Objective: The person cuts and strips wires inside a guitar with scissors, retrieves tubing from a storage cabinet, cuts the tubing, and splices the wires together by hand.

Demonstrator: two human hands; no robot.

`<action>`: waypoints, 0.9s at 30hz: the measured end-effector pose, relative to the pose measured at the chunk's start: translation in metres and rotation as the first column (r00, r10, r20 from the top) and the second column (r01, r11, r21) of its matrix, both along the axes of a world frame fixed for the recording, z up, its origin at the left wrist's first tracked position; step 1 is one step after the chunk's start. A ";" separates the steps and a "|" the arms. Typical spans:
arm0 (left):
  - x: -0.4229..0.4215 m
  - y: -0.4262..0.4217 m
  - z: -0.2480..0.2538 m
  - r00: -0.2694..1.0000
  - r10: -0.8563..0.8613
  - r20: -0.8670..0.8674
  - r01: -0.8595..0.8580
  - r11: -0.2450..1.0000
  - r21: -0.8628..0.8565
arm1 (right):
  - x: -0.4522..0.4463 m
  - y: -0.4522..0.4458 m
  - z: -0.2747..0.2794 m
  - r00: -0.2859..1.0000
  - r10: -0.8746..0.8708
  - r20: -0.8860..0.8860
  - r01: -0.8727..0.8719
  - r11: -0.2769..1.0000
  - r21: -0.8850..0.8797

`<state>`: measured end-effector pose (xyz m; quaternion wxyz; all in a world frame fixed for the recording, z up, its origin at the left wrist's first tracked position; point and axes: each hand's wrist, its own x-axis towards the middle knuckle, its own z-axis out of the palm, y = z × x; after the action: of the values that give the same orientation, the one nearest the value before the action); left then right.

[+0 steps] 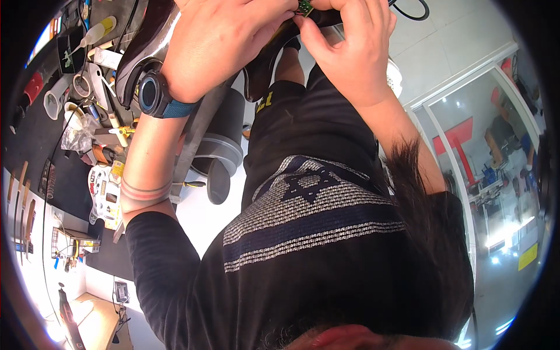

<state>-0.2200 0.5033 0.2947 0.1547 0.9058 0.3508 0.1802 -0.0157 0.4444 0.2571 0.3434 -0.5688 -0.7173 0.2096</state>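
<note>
A small green circuit board (304,7) sits between my hands at the top edge of the head view, partly covered by fingers. My left hand (224,44), with a dark watch (153,94) on its wrist, pinches the board's left side. From the other side my right hand (353,49) grips it with thumb and bent fingers. Both hands run past the top of the picture, so some fingertips are hidden. Behind the hands are dark glossy curved surfaces (263,73) that I cannot identify.
At left, a cluttered dark workbench (35,137) holds tape rolls (81,86), a yellowish syringe-like bottle (98,32), a plastic bag (76,135) and tools. A grey bin (224,131) stands below its edge. A black cable (417,13) loops at upper right. Glass panels (487,146) stand at right.
</note>
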 end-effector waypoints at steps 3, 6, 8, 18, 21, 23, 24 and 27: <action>0.000 -0.002 -0.003 1.000 0.011 -0.026 -0.010 1.000 0.010 | 0.000 -0.001 0.001 1.000 -0.003 -0.001 0.003 1.000 -0.019; 0.001 -0.001 -0.001 1.000 0.009 -0.016 -0.008 1.000 0.009 | 0.000 0.000 0.002 1.000 0.008 0.006 -0.008 1.000 0.009; -0.002 -0.001 -0.001 0.998 0.015 0.059 -0.014 1.000 -0.015 | 0.000 0.001 0.003 1.000 0.014 0.002 -0.014 1.000 0.021; -0.051 -0.035 0.043 0.858 0.433 0.277 -0.450 0.893 -0.003 | 0.032 -0.024 0.024 0.995 0.090 0.052 -0.082 0.988 -0.133; -0.049 -0.090 0.065 0.741 0.597 0.307 -0.573 0.801 -0.174 | 0.047 -0.033 0.039 0.981 0.187 0.054 -0.174 0.967 -0.184; -0.041 -0.140 0.065 0.685 0.687 0.242 -0.530 0.698 -0.482 | 0.058 -0.037 0.046 0.960 0.274 0.052 -0.251 0.931 -0.266; -0.036 -0.158 0.070 0.749 0.651 0.123 -0.519 0.692 -0.502 | 0.065 -0.039 0.048 0.953 0.302 0.023 -0.273 0.888 -0.371; -0.024 -0.213 0.065 0.768 0.620 -0.161 -0.575 0.556 -0.601 | 0.093 -0.030 0.038 0.887 0.458 -0.060 -0.346 0.573 -0.743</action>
<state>-0.2435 0.2903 0.3601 0.3841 0.6226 0.6698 0.1275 0.0771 0.4142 0.2952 -0.0227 -0.4925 -0.7031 0.5123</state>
